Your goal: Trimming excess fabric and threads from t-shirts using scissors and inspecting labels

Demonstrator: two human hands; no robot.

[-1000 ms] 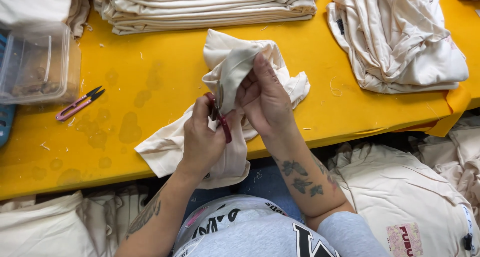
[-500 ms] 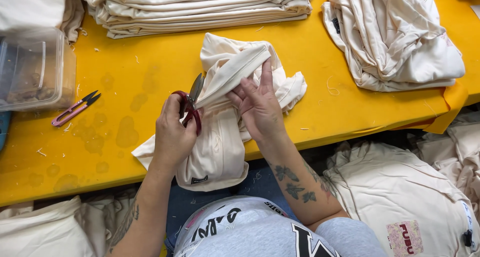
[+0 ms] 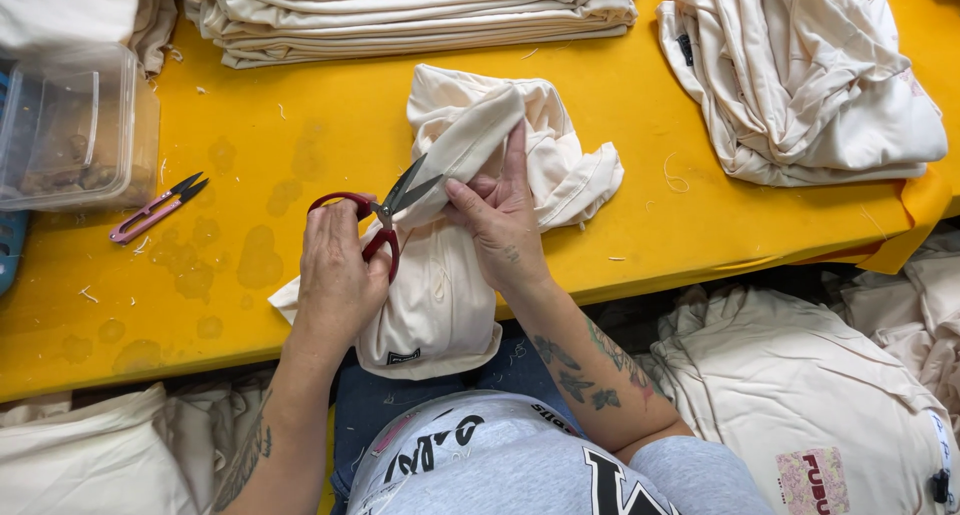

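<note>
The cream garment point(image 3: 450, 275) lies crumpled on the yellow table point(image 3: 330, 125), its near end drooping over the near edge toward our lap, its far end bunched into a fold that rises between our hands. Our left hand point(image 3: 335, 275) is closed around the red-handled scissors point(image 3: 385, 210), fingers through the loops, and the blades stand parted with their tips against the raised fold of cloth. Our right hand point(image 3: 500, 220) is just right of the blades, thumb and fingers pinching that fold and holding it up, so it grasps the garment itself. The two hands are near each other, with only the scissor blades and a ridge of fabric between them.

To the left on the table we see a small pink thread snip point(image 3: 155, 208) lying flat, well apart from the hands, and beyond it a clear plastic box point(image 3: 70, 125) at the left edge. Along the far side runs a stack of folded cream garments point(image 3: 420, 15). At the far right sits a loose heap of cream garments point(image 3: 800, 85). More cream cloth point(image 3: 800, 395) hangs below the near edge on the right.
</note>
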